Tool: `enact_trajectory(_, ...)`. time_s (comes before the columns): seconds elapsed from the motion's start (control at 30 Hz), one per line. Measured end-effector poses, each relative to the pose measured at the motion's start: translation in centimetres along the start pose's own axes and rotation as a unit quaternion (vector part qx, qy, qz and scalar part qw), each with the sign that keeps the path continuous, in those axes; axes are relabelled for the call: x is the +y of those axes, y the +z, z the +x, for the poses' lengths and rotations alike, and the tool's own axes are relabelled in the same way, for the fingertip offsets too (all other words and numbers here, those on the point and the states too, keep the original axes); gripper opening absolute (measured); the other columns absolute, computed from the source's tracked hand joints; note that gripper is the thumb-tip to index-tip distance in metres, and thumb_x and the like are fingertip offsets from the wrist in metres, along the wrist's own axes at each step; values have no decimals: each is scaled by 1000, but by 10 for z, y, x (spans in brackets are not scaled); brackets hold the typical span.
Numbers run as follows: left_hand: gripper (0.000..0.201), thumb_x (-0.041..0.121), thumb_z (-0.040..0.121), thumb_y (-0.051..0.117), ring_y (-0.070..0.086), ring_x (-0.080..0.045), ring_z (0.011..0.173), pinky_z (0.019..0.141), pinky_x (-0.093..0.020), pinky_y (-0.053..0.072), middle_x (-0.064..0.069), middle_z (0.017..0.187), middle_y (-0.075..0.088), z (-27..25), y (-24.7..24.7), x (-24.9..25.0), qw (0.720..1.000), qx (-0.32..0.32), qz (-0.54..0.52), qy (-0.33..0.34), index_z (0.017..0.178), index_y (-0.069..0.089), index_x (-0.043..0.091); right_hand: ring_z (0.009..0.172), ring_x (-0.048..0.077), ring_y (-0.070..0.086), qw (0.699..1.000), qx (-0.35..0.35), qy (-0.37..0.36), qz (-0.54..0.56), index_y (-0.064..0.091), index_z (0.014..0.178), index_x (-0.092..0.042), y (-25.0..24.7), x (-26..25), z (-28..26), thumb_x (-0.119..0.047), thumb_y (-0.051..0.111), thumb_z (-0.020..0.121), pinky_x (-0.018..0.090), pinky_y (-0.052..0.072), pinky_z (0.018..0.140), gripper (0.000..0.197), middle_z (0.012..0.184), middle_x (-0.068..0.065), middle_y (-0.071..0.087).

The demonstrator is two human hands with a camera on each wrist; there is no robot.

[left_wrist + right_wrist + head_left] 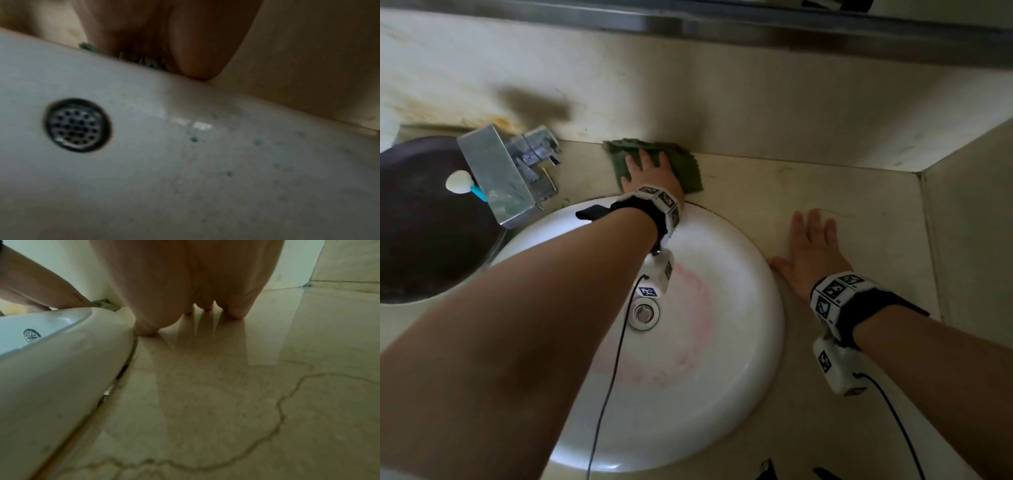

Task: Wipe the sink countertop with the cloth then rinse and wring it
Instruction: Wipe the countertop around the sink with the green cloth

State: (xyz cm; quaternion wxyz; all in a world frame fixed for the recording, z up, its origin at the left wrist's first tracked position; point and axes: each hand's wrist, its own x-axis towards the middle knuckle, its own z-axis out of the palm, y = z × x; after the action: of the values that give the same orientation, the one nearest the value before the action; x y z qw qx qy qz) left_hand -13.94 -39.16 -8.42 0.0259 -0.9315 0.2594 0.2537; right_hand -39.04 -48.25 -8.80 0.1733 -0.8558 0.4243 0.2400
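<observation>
A green cloth lies on the beige stone countertop behind the round white sink, close to the back wall. My left hand presses flat on the cloth with straight fingers. In the left wrist view only the palm and a sliver of green cloth show above the sink rim. My right hand rests flat on the countertop to the right of the sink, fingers spread and holding nothing. The right wrist view shows that palm on the stone beside the sink.
A square chrome faucet stands at the back left of the sink. A dark round basin with a small white and blue item sits at the far left. A side wall bounds the counter on the right. The drain sits mid-sink.
</observation>
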Motion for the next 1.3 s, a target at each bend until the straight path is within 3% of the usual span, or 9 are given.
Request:
enact_trajectory(0.3, 69, 30, 98, 43, -7, -35, 147, 117, -56, 10, -5, 162, -9, -28, 15, 77, 986, -53, 27, 156, 154, 2, 26, 145, 36, -16, 1000, -2, 0, -22, -16, 151, -17, 1, 1, 1, -59, 40, 92, 43, 1, 119, 92, 159, 9, -21)
enact_trajectory(0.47, 67, 33, 99, 40, -8, -32, 147, 118, -53, 9, 0, 161, -13, -45, 27, 79, 962, -75, 91, 246, 153, 0, 31, 145, 37, -15, 1000, 0, -1, -30, -16, 152, -17, 2, 0, 2, -60, 39, 92, 43, 0, 119, 92, 159, 10, -20)
enact_trajectory(0.57, 60, 33, 102, 33, -5, -32, 148, 118, -53, 15, -1, 162, -10, -41, 17, 53, 958, -84, 111, 252, 153, 3, 31, 145, 38, -16, 1000, -6, -6, -30, -17, 151, -17, -1, 1, -1, -60, 39, 92, 43, -1, 119, 92, 159, 11, -20)
enact_trajectory(0.67, 50, 27, 103, 28, -2, -36, 147, 117, -56, 13, -5, 162, 1, -35, 9, 23, 943, -78, 165, 279, 152, 21, 22, 145, 38, -16, 999, -11, -12, -30, -18, 151, -16, -2, 0, -2, -61, 38, 92, 43, -2, 119, 93, 158, 12, -21)
enact_trajectory(0.7, 50, 28, 103, 25, -4, -36, 147, 117, -55, 12, -4, 162, 1, -34, 8, 15, 936, -84, 193, 284, 152, 21, 22, 145, 39, -16, 999, -10, -13, -31, -18, 151, -16, -3, 0, -3, -61, 38, 92, 43, -1, 119, 93, 158, 12, -21)
enact_trajectory(0.83, 53, 42, 102, 16, 0, -32, 148, 119, -51, 12, 0, 162, -5, -47, 11, 11, 960, -63, 144, 232, 153, 6, 34, 145, 40, -15, 999, -13, -14, -38, -17, 151, -14, -5, -1, -3, -61, 37, 93, 44, -2, 119, 93, 158, 14, -20)
enact_trajectory(1.07, 62, 44, 99, 27, -10, -32, 147, 119, -51, 5, -2, 161, -14, -94, 56, 86, 936, -51, 173, 302, 152, -3, 34, 145, 38, -15, 999, -20, -27, -32, -14, 152, -15, -7, 3, -5, -59, 37, 92, 45, -1, 120, 90, 159, 11, -18)
enact_trajectory(1.2, 61, 46, 98, 23, -11, -29, 147, 119, -50, 3, 1, 161, -15, -81, 57, 88, 930, -33, 177, 320, 151, -6, 38, 145, 37, -17, 999, -5, -27, -32, -15, 151, -17, -2, 5, -4, -65, 29, 90, 45, -3, 120, 90, 159, 9, -21)
enact_trajectory(1.3, 63, 45, 98, 23, -12, -29, 147, 119, -50, 2, -1, 160, -17, -59, 45, 76, 949, -36, 150, 275, 151, -9, 36, 145, 34, -19, 999, 3, -21, -30, -18, 151, -20, 0, 4, -3, -68, 30, 88, 44, -2, 120, 92, 158, 7, -24)
